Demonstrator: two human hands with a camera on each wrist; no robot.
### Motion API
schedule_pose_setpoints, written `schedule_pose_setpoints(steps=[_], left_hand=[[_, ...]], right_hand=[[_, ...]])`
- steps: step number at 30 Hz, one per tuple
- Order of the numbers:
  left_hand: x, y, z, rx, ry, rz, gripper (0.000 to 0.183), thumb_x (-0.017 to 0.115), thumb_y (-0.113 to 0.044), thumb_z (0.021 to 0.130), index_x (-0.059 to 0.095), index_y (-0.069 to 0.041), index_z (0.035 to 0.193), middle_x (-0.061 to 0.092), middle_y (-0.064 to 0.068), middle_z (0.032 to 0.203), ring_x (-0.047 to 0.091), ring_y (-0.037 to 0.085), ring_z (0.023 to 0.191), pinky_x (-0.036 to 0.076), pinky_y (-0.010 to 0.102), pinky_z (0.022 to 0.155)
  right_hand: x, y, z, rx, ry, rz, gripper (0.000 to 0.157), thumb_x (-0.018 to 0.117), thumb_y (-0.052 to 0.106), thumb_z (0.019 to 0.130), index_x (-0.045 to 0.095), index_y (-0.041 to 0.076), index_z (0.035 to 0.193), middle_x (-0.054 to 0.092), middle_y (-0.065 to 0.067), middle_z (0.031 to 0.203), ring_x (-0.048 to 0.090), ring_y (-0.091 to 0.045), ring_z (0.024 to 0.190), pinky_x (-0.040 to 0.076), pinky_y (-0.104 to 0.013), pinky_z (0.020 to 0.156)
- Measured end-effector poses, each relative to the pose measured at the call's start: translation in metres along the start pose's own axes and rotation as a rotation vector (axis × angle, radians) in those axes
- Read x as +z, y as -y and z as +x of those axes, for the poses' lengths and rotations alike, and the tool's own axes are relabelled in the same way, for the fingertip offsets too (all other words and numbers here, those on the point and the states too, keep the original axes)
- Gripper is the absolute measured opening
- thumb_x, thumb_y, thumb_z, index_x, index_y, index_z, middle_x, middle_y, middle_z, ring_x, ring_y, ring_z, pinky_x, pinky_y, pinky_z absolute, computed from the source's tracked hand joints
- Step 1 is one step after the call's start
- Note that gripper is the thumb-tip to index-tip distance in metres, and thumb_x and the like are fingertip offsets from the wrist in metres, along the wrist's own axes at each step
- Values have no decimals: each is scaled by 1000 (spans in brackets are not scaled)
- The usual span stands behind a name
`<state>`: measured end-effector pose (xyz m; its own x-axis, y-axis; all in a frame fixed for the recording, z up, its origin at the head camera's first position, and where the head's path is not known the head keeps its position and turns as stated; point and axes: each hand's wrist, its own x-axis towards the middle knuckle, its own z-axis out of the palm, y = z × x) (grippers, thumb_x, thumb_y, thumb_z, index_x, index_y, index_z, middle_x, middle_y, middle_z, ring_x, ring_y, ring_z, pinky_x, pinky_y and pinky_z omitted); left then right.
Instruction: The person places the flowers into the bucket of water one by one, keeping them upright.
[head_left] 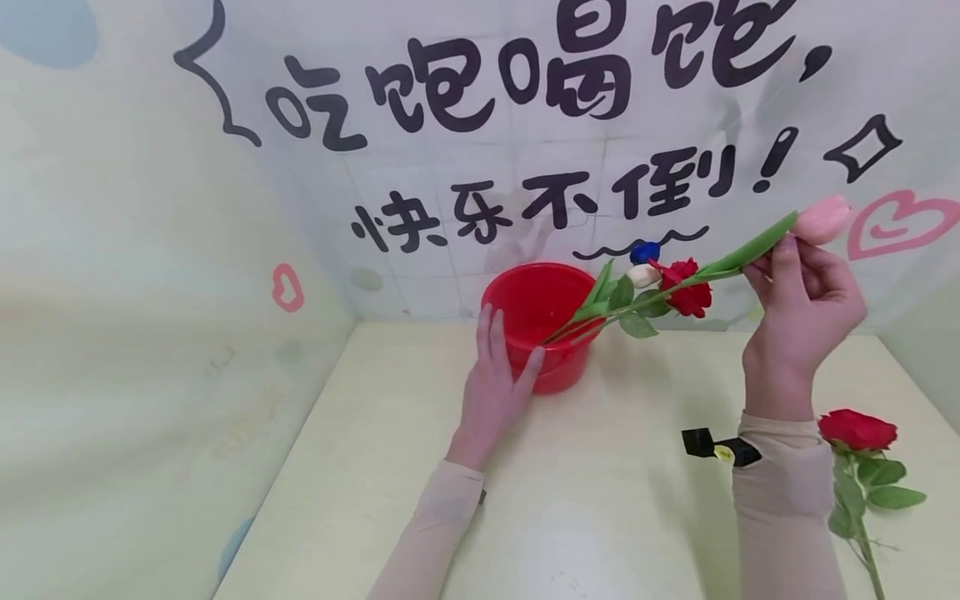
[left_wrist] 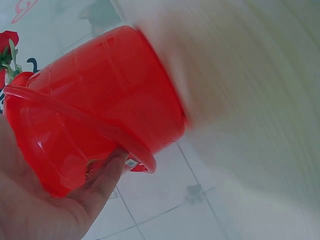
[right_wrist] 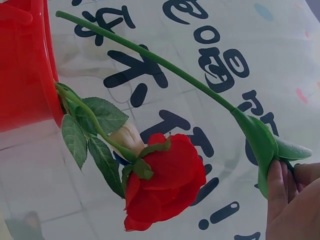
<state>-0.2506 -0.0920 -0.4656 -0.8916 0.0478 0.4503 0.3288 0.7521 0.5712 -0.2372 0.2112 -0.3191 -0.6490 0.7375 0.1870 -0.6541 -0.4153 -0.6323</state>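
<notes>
At the back of the table stands a red bucket (head_left: 552, 367). My left hand (head_left: 498, 396) steadies it from the near left, fingers at the rim and thumb across the front; the left wrist view has a fingertip beside the bucket's handle (left_wrist: 75, 111). My right hand (head_left: 806, 300) is raised to the right, pinching a pink tulip (head_left: 821, 220) just below its bloom. The tulip's green stem (right_wrist: 150, 57) points left toward the bucket's mouth. From the bucket lean a red rose (head_left: 686, 287), a whitish flower (head_left: 642, 276) and a blue flower (head_left: 645, 252).
Another red rose (head_left: 858, 430) with green leaves lies on the table (head_left: 585, 500) to the right, beside the right sleeve. Behind the bucket rises a pale wall sheet (head_left: 450, 167) printed with large dark characters. A pale side wall (head_left: 150, 333) borders the table on the left.
</notes>
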Motion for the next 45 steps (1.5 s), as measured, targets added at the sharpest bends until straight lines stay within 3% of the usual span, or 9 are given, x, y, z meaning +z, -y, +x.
schedule_pose_setpoints(steps=[15,30,45], left_hand=[[-1,-1,0,-15,9,18,103,72,-54,95,12,-18,170,17,-2,173,67,25,115,63,41,90],[0,1,-1,8,-6,10,101,70,-54,97,11,-18,170,19,1,173,69,24,109,63,40,89],[1,2,0,15,-12,11,101,71,-54,96,13,-17,170,19,0,173,67,24,115,62,41,91]], right_hand=[[0,-26,-1,37,-49,30,36,90,8,82,76,-8,111,76,-21,97,77,-27,77,62,-36,80],[5,-51,-10,42,18,-90,32,91,12,84,78,-4,108,75,-18,95,76,-23,76,62,-31,75],[9,-76,-26,85,101,-97,22,86,3,87,76,-9,102,76,-16,87,74,-18,65,63,-27,66]])
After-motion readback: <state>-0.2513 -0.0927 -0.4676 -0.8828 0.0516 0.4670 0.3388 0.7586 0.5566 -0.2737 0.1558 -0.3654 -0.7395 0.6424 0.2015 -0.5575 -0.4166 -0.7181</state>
